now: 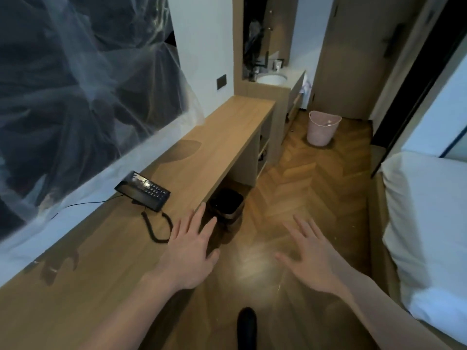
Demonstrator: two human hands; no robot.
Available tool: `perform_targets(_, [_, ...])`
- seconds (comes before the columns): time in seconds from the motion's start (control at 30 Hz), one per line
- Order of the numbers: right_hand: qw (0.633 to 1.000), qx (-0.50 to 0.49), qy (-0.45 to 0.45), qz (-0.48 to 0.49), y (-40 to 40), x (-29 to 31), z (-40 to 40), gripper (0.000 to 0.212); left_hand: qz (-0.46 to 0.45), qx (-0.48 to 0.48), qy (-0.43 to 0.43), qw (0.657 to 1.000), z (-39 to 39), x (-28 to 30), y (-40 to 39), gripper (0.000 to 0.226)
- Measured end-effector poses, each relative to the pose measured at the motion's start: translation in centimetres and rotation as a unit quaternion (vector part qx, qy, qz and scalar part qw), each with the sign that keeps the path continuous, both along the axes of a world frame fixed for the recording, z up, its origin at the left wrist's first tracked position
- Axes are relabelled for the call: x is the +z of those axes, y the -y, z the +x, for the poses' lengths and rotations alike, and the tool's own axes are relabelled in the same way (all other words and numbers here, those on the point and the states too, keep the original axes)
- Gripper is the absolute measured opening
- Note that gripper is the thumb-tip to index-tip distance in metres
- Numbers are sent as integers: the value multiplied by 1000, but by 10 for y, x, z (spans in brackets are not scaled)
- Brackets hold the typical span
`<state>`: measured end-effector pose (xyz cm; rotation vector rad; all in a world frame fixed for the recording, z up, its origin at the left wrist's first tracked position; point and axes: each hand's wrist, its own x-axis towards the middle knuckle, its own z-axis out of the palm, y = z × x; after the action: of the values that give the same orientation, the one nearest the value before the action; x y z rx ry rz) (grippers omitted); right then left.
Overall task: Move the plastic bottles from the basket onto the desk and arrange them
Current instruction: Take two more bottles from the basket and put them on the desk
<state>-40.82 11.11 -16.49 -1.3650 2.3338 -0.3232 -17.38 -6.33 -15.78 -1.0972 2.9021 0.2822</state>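
Hands come first, low in the frame: our left hand (190, 251) hovers with fingers spread over the near edge of the desk (227, 130), and our right hand (312, 258) is spread the same way over the floor (303, 178) at lower centre, both holding nothing. Just beyond the left hand's fingertips a black telephone (142, 191) sits on the desk with its coiled cord (156, 227) trailing toward us, and a dark bin (226, 203) stands under the desk edge. To the right, a white bed (427, 223) fills the lower right of the frame. Farther off, in the upper right of centre, a pink basket (323, 127) stands on the floor, well apart from both hands and from the desk's far end. Something pale shows inside its rim, but we cannot tell whether it is a bottle; no bottle is plainly visible anywhere, and none is on the desk. We judge the task barely begun. Plastic bottles ought to be light, smooth and easily dented if empty, so we would take each around the middle of its body, or by the stiffer neck, with a gentle squeeze. The basket looks soft-sided and light, best lifted by its rim.
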Motion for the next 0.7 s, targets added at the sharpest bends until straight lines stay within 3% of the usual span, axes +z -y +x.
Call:
perform_targets(0.27, [998,-17,-22,57,57,22,-112,85,27,-41,-12,999,-131,-1,81,75])
perform_targets(0.7, [995,-86,-38,39,127,15,-277,88,16,-108,26,994,-341,17,182,75])
